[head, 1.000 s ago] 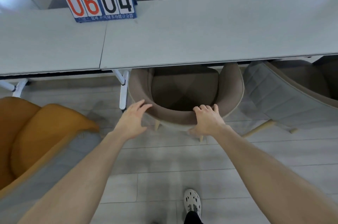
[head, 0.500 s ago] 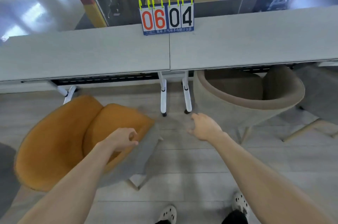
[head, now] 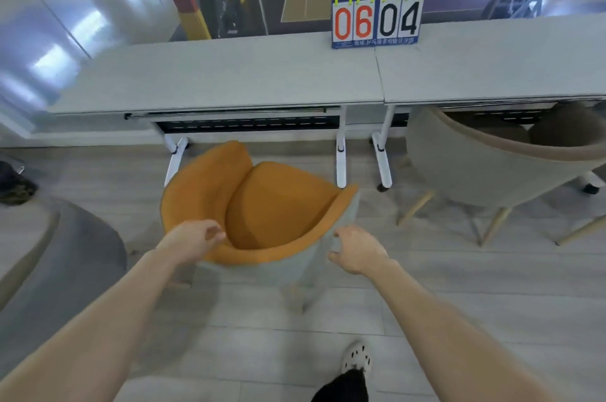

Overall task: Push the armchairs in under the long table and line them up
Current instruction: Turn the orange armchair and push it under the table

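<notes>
Near: one white shoe (head: 356, 358) planted on the plank floor (head: 459, 303), both forearms reaching forward.

Left hand (head: 193, 239) sits on the left end of the orange chair (head: 262, 204) back rim, fingers curled over the edge and apparently gripping it (contact partly hidden by the hand itself). Right hand (head: 357, 250) is just beside the right side of the backrest, fingers spread wide and bent, holding nothing; cannot tell whether the tips touch the grey shell.

Orange chair stands clear of the surface (head: 229, 76), out on the floor, seat turned at an angle and not square to the edge. It sits in front of the bay between two white legs (head: 341, 158).

Right of it: beige chair (head: 492, 165) already part-way under the surface.

Far: scoreboard (head: 376, 19) reading 06 04 on top, glass wall behind.

Step in hand, by my reading: taking hold of the orange chair. Next move calls for the right hand to close on the rim, then a twist to square the seat and a straight push in, keeping off the legs and level with the beige chair.
</notes>
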